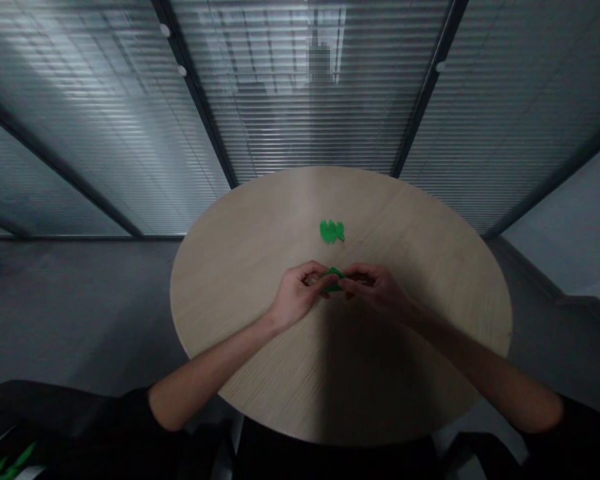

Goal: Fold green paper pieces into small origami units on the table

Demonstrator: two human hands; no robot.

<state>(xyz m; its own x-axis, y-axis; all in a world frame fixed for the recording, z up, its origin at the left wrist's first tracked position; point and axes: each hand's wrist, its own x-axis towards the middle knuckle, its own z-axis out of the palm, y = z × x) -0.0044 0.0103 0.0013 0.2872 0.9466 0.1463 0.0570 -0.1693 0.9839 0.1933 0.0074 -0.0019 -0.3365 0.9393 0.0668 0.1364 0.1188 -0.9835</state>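
Over the middle of a round wooden table, my left hand and my right hand meet with fingers curled. Both pinch a small green folded paper piece between thumbs and fingertips, and most of it is hidden by the fingers. A little farther back on the table lie some small green folded paper pieces, side by side, apart from my hands.
Behind the table stands a glass wall with closed blinds and dark frame posts. Grey floor surrounds the table. Something green shows at the bottom left corner, off the table.
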